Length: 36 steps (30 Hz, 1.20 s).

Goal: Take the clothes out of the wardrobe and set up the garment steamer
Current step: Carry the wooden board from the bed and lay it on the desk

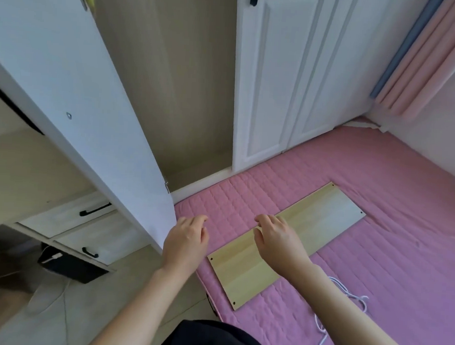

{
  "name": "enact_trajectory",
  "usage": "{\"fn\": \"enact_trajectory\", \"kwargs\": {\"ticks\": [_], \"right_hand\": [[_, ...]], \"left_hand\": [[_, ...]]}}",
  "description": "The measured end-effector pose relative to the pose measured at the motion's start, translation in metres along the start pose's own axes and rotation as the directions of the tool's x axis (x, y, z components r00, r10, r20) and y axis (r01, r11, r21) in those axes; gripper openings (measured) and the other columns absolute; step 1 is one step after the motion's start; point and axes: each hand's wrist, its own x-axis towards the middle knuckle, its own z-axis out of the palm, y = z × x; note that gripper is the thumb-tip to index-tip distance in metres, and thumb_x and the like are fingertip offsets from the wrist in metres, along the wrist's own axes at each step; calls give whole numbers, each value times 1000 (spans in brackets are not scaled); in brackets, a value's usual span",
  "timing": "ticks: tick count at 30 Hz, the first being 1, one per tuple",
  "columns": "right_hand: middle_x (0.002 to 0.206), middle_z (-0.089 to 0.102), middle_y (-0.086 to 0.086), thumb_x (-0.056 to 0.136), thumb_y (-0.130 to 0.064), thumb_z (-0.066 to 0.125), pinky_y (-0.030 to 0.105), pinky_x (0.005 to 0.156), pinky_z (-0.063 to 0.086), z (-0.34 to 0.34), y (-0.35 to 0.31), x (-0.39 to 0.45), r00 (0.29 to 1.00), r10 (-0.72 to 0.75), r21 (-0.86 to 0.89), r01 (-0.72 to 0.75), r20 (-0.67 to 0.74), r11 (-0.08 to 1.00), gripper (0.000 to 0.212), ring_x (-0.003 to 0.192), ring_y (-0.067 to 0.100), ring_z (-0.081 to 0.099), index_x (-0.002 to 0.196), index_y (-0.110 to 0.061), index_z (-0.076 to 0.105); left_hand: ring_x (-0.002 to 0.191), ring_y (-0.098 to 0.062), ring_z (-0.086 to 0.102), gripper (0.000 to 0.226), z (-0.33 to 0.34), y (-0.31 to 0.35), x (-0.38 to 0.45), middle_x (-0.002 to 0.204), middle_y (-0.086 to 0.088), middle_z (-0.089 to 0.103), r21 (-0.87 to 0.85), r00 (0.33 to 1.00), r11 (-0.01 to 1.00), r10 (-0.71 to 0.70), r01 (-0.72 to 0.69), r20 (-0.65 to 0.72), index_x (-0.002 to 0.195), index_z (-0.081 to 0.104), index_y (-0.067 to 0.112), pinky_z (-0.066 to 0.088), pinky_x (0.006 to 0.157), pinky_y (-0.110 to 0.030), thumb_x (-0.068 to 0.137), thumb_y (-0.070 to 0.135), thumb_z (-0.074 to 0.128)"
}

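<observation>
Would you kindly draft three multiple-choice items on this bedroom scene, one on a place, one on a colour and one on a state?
1. Where does the wooden board lie?
A. inside the wardrobe
B. on the mattress
C. on the floor tiles

2. What colour is the mattress cover?
A. pink
B. green
C. white

3. How is the left wardrobe door?
A. shut
B. taken off
C. swung open

Answers: 1 B, the board rests flat on the quilted cover under the right hand. 2 A, the cover is pink all over. 3 C, the door stands out beside the left hand, baring the compartment.
</observation>
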Motion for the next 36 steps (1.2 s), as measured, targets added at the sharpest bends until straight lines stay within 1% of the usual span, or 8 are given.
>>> {"fn": "enact_trajectory", "kwargs": {"ticks": [3,10,14,18,25,28,33,36], "right_hand": [[110,63,3,97,-26,42,39,82,48,-5,4,13,1000,-27,4,27,-3,1000,27,101,25,55,117,-12,55],[109,65,3,97,-25,44,37,82,48,-9,15,40,998,-53,7,53,-29,999,27,100,25,56,117,-12,57],[110,65,4,97,-25,44,38,82,48,-5,27,52,1000,4,15,-3,-11,1000,28,100,26,56,117,-12,57],[113,64,5,98,-25,43,40,83,48,5,44,62,997,76,30,-76,18,997,29,103,27,55,119,-10,56],[107,64,7,98,-20,39,41,78,49,37,85,82,976,199,38,-202,88,979,27,99,28,54,115,-7,56],[101,64,11,97,-19,37,42,74,51,60,111,93,958,253,19,-258,137,966,26,94,30,54,109,-5,56],[104,64,14,97,-18,38,43,74,52,110,157,103,900,377,33,-393,219,919,29,96,33,55,115,-2,54],[106,63,15,96,-16,37,43,75,52,145,188,101,848,463,20,-484,258,875,28,99,34,55,114,-2,54]], "left_hand": [[90,-17,58,27,-3,2,8,99,-1,70,4,999,1000,-30,30,-36,117,63,13,45,64,-23,92,13,54],[91,-15,57,28,-4,7,37,100,-1,68,-21,996,998,-53,51,-72,119,62,15,45,66,-22,94,16,51],[97,-17,58,28,3,8,56,107,-2,67,-43,998,998,-54,53,-35,121,61,15,49,72,-25,95,17,50],[100,-17,56,27,23,5,76,108,-1,67,-42,1000,999,-21,21,20,119,61,16,51,71,-28,95,17,48],[94,-18,54,26,85,4,105,101,0,68,-38,986,999,14,-8,163,117,61,14,48,66,-31,95,16,48],[95,-20,57,25,122,0,117,103,-2,68,-34,972,999,11,-3,234,115,61,14,53,71,-39,95,17,48],[99,-24,59,25,192,-16,131,111,-3,65,-23,944,999,-21,31,330,114,61,12,48,75,-36,94,15,47],[101,-24,58,24,240,-25,134,112,-5,64,-54,919,996,-46,73,391,113,61,10,46,78,-36,94,13,47]]}}
